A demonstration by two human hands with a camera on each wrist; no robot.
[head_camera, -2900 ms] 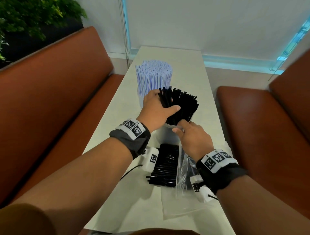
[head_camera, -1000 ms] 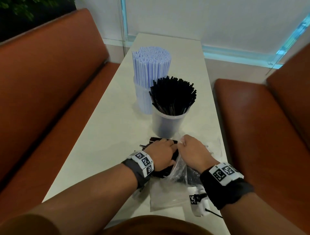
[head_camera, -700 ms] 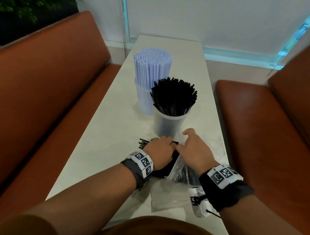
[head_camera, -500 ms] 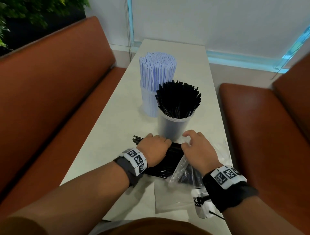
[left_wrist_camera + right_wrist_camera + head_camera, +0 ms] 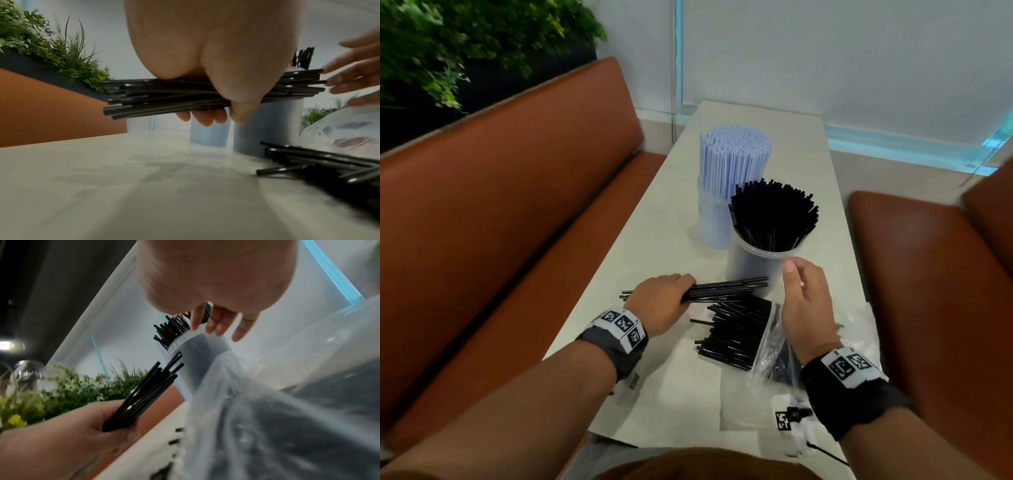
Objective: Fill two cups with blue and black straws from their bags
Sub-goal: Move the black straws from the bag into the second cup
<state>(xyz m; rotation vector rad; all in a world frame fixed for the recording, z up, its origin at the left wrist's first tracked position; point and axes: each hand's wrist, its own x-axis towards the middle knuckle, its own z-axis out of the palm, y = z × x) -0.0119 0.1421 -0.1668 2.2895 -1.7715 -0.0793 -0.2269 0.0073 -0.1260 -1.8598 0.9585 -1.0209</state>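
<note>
My left hand (image 5: 661, 301) grips a bundle of black straws (image 5: 726, 291) held level a little above the white table (image 5: 664, 253); the wrist view shows fingers and thumb wrapped round this bundle (image 5: 185, 94). Beside the bundle's right end my right hand (image 5: 804, 301) hovers with relaxed fingers, holding nothing, close to the clear cup of black straws (image 5: 763, 263). Behind it stands the cup of blue straws (image 5: 729, 171). More black straws (image 5: 736, 332) lie loose at the mouth of a clear plastic bag (image 5: 774, 349).
Brown benches flank the narrow table, one on the left (image 5: 500, 212) and one on the right (image 5: 935, 281). A green planter (image 5: 448, 41) sits behind the left bench. A second flat clear bag (image 5: 743, 404) lies near the table's front edge.
My left hand has lifted a bundle of black straws off the pile and moved it left and forward. My right hand has let go of the bag and risen, fingers open.
</note>
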